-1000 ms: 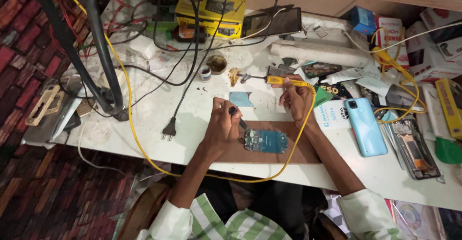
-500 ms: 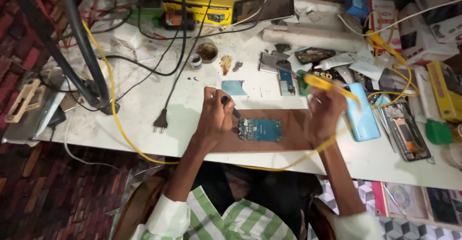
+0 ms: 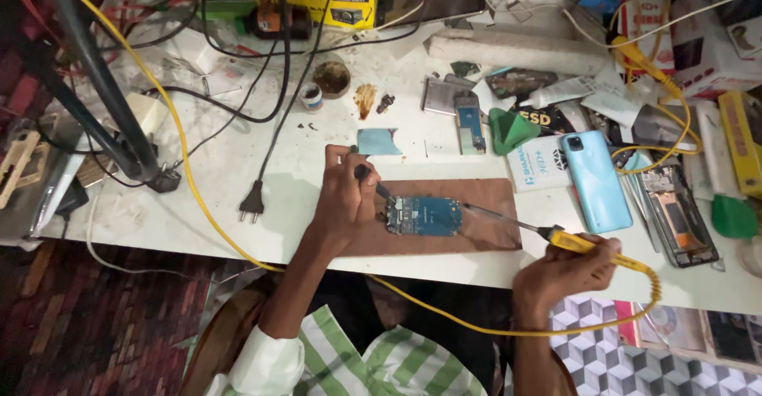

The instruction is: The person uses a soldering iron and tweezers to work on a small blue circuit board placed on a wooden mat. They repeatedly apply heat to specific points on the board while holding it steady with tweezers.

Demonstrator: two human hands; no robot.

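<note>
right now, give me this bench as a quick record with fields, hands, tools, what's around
left hand: left hand pinches a thin dark tool, its tip at the left edge of the circuit board
right hand: right hand grips a yellow-handled soldering iron, off the table's near edge, tip pointing toward the board
work surface: board lies on a brown mat on a white table
cable: yellow cord loops from the iron across the table
nearby: light blue phone right of the mat; black plug left of it
</note>
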